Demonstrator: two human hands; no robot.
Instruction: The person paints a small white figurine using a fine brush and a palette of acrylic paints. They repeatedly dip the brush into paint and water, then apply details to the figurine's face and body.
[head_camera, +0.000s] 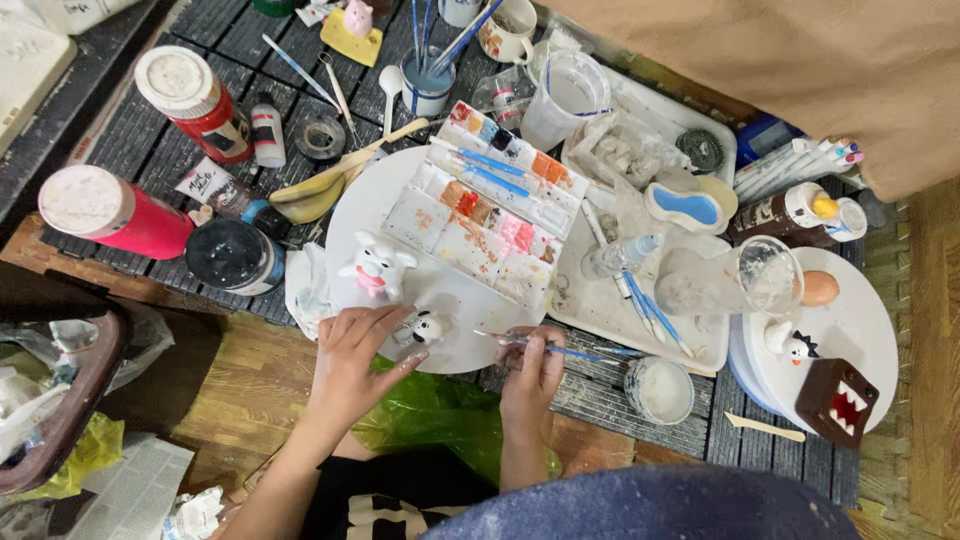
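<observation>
Round white board (400, 190) resting on the dark slatted bench (150, 140), overhanging its near edge. Paint palette (490, 205) lying across the board's far right part, wells holding orange, red, pink and blue paint, two blue-handled brushes laid on its far end. White pig-like figurine (378, 268) standing at the board's near left part, pink at the snout.

Left hand (352, 362) at the board's near edge, fingers curled round a small white figurine with black spots (427, 327), gripping it just above the rim. Right hand (533, 372) just right of it, closed on a thin brush (545, 347), tip directed left towards the spotted figurine, close to it; contact not discernible.

Containers, largest first:
- Two red canisters with white lids (110, 213), at the bench's left edge; contents not visible.
- Clear measuring jug (565, 100), far of the palette, coated white inside.
- Clear tumbler (768, 275) on the white tray (600, 300), cloudy inside.
- Black-lidded jar (232, 255), left of the board.
- Blue cup (428, 85), holding upright brushes.
- Small round tub (660, 390), at the bench's near edge, filled with whitish liquid.
</observation>
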